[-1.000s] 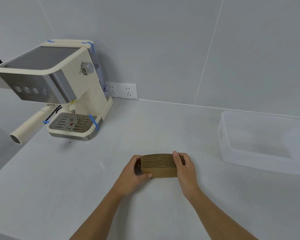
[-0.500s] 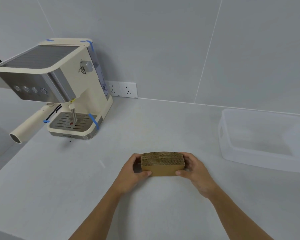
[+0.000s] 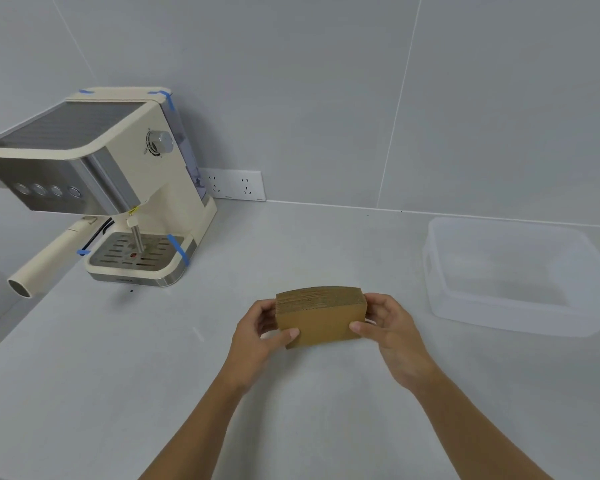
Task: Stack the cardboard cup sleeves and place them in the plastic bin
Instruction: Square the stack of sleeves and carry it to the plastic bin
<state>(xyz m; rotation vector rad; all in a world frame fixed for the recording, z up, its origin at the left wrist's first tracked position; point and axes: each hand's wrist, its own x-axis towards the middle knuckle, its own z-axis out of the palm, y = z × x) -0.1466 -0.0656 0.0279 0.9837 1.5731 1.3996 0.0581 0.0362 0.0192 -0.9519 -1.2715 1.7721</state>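
Sleeves: a stack of cardboard cup sleeves (image 3: 321, 318), brown, flat and pressed face to face, stands on its long edge near the middle of the counter (image 3: 118, 375); the corrugated edges show along the top; whether its lower edge touches the counter or hangs just above it, I cannot tell
Left hand: the left hand (image 3: 257, 336) grips the stack's left end; the thumb lies on the near face, the fingers (image 3: 267, 311) curl round the far side, pinching the sleeves between them
Right hand: the right hand (image 3: 392, 327) grips the right end in the same way; thumb on the near face, fingers wrapped behind, closed on the stack
Forearms: both bare, reaching in from the lower edge of the view
Bin: a clear plastic bin (image 3: 499, 317) sits on the counter to the right of the stack, well apart from it, close to the wall; nothing shows inside it
Machine: a cream espresso machine (image 3: 118, 188) stands at the back left, with strips of blue tape on it and its handle pointing toward the left front
Wall: grey tiles; a white double socket (image 3: 234, 185) sits just above the counter beside the machine
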